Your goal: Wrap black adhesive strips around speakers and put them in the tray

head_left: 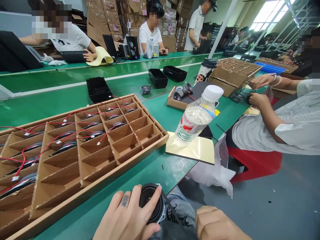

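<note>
Left hand wrapped around speaker driver; right hand loosely fisted

Green workbench, cardboard divider tray, black boxes

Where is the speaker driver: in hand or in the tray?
In hand: the left hand grips the speaker driver, away from the cardboard tray.
</note>
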`<state>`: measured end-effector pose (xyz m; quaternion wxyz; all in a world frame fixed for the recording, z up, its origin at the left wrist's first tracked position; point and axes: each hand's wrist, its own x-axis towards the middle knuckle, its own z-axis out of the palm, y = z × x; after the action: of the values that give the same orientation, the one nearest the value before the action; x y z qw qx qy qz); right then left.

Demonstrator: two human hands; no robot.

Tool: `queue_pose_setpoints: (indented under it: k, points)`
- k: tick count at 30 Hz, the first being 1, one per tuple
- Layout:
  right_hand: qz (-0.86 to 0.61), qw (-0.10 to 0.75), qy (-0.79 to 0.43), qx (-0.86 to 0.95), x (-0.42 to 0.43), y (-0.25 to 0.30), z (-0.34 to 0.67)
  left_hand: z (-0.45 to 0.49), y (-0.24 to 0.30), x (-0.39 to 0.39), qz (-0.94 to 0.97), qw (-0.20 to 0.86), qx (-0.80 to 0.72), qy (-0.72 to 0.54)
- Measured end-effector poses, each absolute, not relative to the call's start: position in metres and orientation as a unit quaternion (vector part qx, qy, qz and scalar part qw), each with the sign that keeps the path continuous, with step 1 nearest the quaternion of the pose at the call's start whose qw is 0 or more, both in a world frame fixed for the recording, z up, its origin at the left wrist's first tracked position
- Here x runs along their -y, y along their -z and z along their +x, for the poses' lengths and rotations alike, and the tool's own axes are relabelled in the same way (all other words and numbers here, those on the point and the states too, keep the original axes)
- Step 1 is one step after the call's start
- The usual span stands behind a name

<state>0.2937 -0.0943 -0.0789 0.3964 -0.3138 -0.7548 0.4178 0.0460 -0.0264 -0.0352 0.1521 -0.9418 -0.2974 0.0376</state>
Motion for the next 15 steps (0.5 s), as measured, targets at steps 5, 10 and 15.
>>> queue_pose_setpoints:
  k: [5, 10, 15]
  points:
    - [-0.332, 0.387, -0.362, 0.780, 0.067, 0.054, 0.308, 0.059, 0.029, 0.029, -0.915, 0.208, 0.342, -0.049]
    - [-0.345, 0.437, -0.280, 0.782, 0.028, 0.034, 0.320, 0.076, 0.020, 0.015, -0.888, 0.118, 0.439, -0.069]
    - [-0.321, 0.470, -0.256, 0.781, 0.004, 0.028, 0.313, 0.058, 0.004, -0.012, -0.891, -0.178, 0.393, -0.137]
